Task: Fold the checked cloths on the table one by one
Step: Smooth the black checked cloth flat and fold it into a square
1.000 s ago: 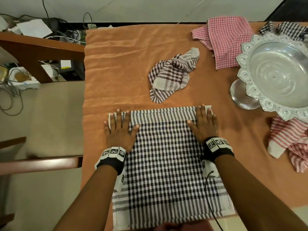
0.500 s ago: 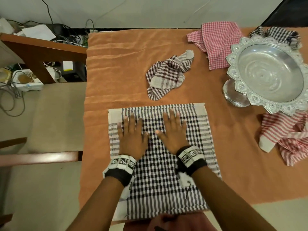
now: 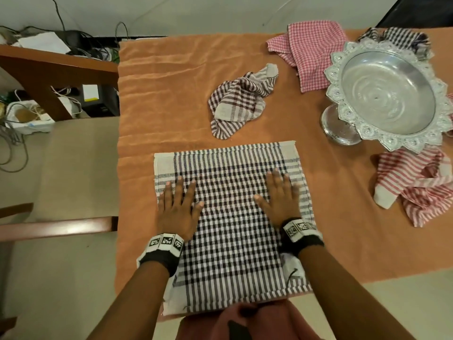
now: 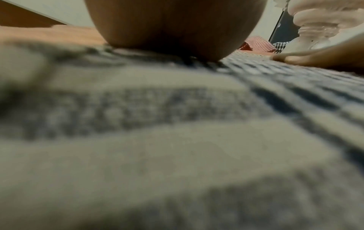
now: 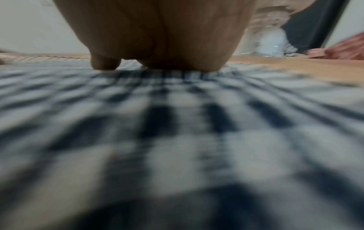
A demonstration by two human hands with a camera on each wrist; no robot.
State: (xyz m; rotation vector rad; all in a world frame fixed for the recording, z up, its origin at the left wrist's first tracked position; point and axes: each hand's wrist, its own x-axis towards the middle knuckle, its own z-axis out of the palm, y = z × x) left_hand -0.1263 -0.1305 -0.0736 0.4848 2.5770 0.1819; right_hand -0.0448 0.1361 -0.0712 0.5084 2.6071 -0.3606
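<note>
A black-and-white checked cloth (image 3: 232, 224) lies spread flat at the near edge of the table. My left hand (image 3: 177, 204) presses flat on its left side, fingers straight. My right hand (image 3: 282, 195) presses flat on its right side, fingers straight too. In the left wrist view the palm (image 4: 175, 26) rests on the blurred cloth (image 4: 177, 140). The right wrist view likewise shows the palm (image 5: 157, 31) down on the checks (image 5: 177, 132). A crumpled brown checked cloth (image 3: 241, 100) lies just beyond the spread one.
An orange covering (image 3: 171, 94) lies over the table. A silver footed tray (image 3: 389, 94) stands at the right. A red checked cloth (image 3: 311, 52) and a dark checked cloth (image 3: 397, 36) lie behind it, a red striped cloth (image 3: 416, 185) in front. A wooden chair (image 3: 61, 148) stands left.
Both hands slid from the cloth's far corners to its middle, then outward to its left and right sides, staying flat on it. The head view shifted a little.
</note>
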